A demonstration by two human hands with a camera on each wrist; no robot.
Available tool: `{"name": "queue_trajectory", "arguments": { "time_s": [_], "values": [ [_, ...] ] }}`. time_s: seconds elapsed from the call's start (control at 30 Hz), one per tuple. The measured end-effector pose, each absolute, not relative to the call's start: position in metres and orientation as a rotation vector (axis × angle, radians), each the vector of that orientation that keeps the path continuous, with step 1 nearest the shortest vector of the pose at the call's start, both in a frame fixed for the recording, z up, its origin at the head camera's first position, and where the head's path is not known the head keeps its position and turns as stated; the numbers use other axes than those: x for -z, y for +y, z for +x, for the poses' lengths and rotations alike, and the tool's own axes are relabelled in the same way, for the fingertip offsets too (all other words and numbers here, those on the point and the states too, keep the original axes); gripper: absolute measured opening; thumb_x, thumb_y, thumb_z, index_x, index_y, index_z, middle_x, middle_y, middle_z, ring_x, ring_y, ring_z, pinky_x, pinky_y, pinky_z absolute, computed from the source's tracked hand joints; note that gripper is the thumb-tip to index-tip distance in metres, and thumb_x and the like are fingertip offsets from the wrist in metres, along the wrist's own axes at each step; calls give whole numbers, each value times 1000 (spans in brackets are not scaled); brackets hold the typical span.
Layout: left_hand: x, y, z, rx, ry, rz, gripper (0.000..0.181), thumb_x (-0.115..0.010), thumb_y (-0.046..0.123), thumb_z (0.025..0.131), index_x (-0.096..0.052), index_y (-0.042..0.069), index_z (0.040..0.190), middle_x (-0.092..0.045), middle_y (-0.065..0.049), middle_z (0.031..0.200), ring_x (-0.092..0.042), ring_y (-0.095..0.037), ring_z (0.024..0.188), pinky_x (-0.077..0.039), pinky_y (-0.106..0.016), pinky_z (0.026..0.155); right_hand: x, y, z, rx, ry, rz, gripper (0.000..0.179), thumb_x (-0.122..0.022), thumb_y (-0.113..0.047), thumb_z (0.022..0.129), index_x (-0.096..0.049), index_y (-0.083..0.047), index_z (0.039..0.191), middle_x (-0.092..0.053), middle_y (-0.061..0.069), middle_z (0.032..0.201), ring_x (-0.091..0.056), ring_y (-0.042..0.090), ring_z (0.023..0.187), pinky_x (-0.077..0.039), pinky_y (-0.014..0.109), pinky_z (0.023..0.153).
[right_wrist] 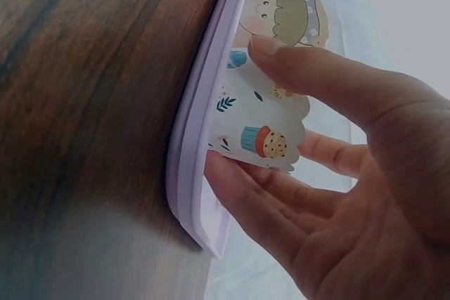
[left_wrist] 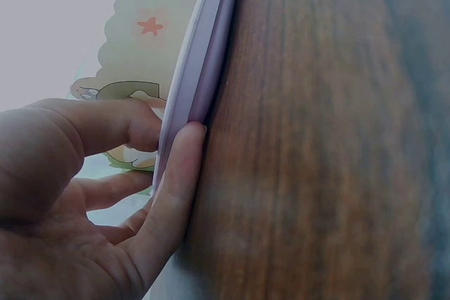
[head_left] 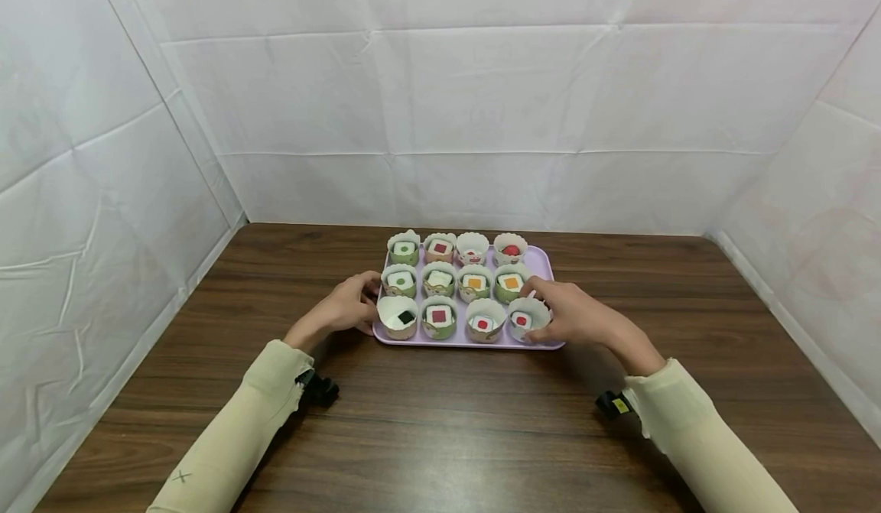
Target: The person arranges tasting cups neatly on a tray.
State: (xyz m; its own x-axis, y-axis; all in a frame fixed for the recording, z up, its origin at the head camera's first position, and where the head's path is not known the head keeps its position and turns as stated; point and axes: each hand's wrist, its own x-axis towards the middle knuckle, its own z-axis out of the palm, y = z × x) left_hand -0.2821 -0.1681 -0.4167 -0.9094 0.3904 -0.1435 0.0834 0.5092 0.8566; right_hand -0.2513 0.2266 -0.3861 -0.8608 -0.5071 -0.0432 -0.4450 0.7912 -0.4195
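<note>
A lilac tray point(head_left: 544, 264) bears rows of patterned paper baking cups. At its left end, my left hand point(head_left: 344, 304) grips the rim between thumb and fingers; the left wrist view shows the tray's edge point(left_wrist: 186, 96) pinched there. My right hand point(head_left: 581, 314) is around the front right paper baking cup point(head_left: 541, 315), thumb on one side and fingers on the other. In the right wrist view that cup point(right_wrist: 249, 103) has a cupcake print and stands inside the tray's rim. It contains a small white block point(head_left: 521, 320) with a red mark.
The other cups hold white blocks with green, red or orange marks; one front cup point(head_left: 398, 325) has a dark piece, and one back cup a red ball point(head_left: 511, 251). A brown wooden table point(head_left: 440, 429) lies beneath. White sheeting point(head_left: 482, 92) encloses the back and sides.
</note>
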Motion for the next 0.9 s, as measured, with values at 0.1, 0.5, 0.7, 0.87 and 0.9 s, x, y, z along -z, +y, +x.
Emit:
{"name": "queue_trajectory", "arguments": {
  "time_s": [0.1,0.5,0.7,0.87,0.9],
  "values": [
    [416,-168,-282,-1355,2438,396,65,-62,-7,86,-42,-4,148,-47,-28,131,-60,-26,97,-67,-37,67,383,230,-251,612,2811,-765,63,-89,-32,79,-55,-12,128,-69,16,118,-65,29,106,-59,48,88],
    [415,-167,-281,-1361,2431,379,65,-61,-10,85,-42,-5,147,-47,-29,132,-61,-25,96,-67,-37,67,359,252,-246,748,2819,-743,50,-82,-40,87,-62,-9,121,-72,7,99,-69,17,90,-62,33,79],
    [415,-167,-281,-1352,2433,381,66,-60,-9,85,-42,-5,148,-47,-29,132,-60,-24,94,-67,-36,67,355,258,-247,771,2886,-886,7,-68,-11,99,-69,-10,105,-72,7,88,-64,16,76,-53,23,66],
    [414,-167,-281,-1350,2432,385,66,-60,-9,85,-42,-5,148,-47,-29,133,-60,-25,95,-67,-36,66,357,261,-249,738,2929,-799,4,-68,-10,98,-71,-11,99,-70,3,85,-59,15,74,-51,23,63],
    [415,-167,-281,-1348,2433,386,66,-60,-9,85,-42,-4,148,-47,-29,133,-60,-25,96,-67,-36,66,357,261,-249,730,2924,-785,4,-68,-12,99,-71,-12,98,-69,3,84,-58,14,74,-51,23,63]
  ]
}}
